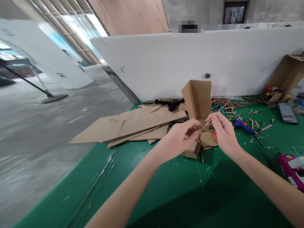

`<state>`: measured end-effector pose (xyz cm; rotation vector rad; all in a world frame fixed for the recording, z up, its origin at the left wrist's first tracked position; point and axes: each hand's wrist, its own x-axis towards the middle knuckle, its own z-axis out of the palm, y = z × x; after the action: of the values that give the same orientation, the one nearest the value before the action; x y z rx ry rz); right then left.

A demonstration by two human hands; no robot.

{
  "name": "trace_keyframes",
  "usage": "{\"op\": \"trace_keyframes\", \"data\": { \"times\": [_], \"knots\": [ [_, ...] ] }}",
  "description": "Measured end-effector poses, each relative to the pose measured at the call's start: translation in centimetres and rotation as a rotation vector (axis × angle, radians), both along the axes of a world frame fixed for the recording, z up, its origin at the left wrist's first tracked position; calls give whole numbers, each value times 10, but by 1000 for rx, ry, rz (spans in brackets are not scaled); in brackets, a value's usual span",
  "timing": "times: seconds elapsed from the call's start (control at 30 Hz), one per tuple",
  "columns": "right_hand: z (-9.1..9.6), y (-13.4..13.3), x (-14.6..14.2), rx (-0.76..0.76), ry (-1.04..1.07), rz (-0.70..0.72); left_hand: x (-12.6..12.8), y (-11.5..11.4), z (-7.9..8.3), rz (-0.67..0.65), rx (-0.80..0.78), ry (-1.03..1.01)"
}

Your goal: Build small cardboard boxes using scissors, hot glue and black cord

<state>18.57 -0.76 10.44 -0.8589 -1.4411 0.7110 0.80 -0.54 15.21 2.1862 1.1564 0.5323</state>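
Note:
My left hand [181,136] and my right hand [223,131] meet above a small cardboard piece [193,152] on the green table [166,190]. Both are pinched on a thin pale stick [216,115] that runs up and to the right from my fingers. Behind my hands stands a folded cardboard box part [198,96], upright and open toward me. Something orange [215,135] shows under my right hand, mostly hidden.
Flat cardboard sheets [133,125] lie at the left, overhanging the table edge. A blue glue gun [239,124], cardboard scraps [228,104], a black clump [171,104], a pink tool [292,167] and an open carton [285,79] lie at the right. A white panel [190,57] walls the back.

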Motion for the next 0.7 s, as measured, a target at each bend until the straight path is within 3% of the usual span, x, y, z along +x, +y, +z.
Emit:
{"op": "trace_keyframes", "data": {
  "times": [0.1, 0.2, 0.33, 0.47, 0.6, 0.7],
  "knots": [
    [8, 14, 8, 63, 228, 10, -4, 0, 2, 178, 156, 336],
    [8, 25, 21, 48, 328, 31, -2, -11, -11, 328, 158, 682],
    [0, 35, 36, 6, 150, -18, 3, -28, -44, 365, 45, 780],
    [-5, 36, 39, 19, -194, -43, -1, -31, -65, 432, 31, 674],
    [10, 34, 48, 94, -564, -38, -15, -25, -55, 465, 82, 593],
    [35, 29, 77, 177, -777, -212, -30, -20, -32, 523, 128, 570]
  ]
}}
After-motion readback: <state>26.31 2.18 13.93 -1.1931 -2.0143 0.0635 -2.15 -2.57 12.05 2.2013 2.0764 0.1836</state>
